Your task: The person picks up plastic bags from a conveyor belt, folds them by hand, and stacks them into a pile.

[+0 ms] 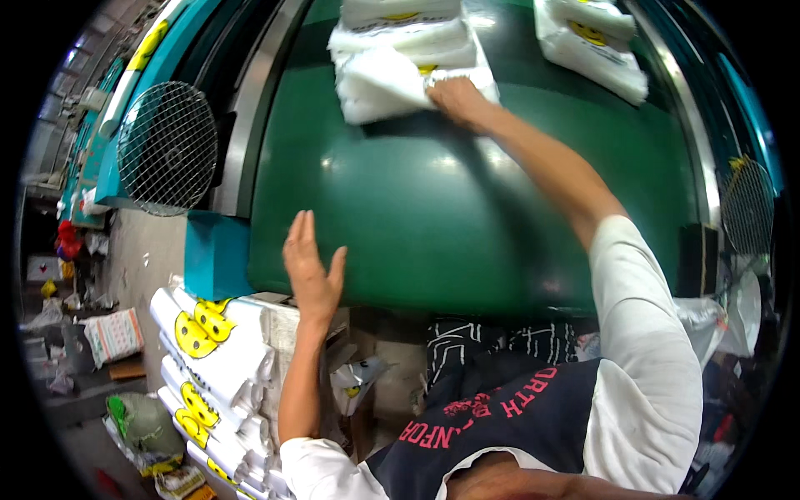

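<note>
Far out on the green conveyor belt [358, 200] lies a stack of white plastic bags [379, 83] with yellow printing, its near corner puffed up and folded over. My right hand [462, 102] reaches across the belt, its fingers closed on the near right edge of that stack; the fingertips are partly hidden in the plastic. Over the belt's near left corner, my left hand [315, 271] is held up with fingers straight and thumb apart, holding nothing. Another stack of white bags [592, 46] rests at the belt's far right.
Beside my left forearm, several folded white bag bundles [208, 342] with yellow faces are piled up. Round wire fan guards [168, 148] flank the belt, with a teal box [215, 254] at its near left corner. Filled sacks [148, 429] lie on the floor at left.
</note>
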The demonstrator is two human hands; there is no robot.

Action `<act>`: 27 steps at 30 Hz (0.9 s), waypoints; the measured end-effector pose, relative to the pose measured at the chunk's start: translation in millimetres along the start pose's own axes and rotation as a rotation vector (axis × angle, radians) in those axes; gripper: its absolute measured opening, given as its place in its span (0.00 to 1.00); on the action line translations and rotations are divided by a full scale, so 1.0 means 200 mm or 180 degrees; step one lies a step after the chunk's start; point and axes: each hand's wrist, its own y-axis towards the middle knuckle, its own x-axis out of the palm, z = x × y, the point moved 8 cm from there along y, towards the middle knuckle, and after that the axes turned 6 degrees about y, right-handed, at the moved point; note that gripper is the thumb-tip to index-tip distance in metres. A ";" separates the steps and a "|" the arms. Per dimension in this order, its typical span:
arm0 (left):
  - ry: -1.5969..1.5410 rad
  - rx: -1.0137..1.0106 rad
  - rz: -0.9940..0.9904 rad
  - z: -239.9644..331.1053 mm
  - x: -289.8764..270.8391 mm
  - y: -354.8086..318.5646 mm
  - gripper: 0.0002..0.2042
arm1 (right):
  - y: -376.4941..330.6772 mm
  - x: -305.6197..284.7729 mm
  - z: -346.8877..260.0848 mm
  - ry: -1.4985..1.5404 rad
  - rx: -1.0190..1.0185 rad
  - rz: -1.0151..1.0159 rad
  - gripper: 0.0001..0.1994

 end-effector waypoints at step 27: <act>-0.1760 0.2156 -0.0090 1.08 -0.09 0.13 0.07 | -2.00 -0.60 -0.12 0.2445 0.0436 0.0965 0.31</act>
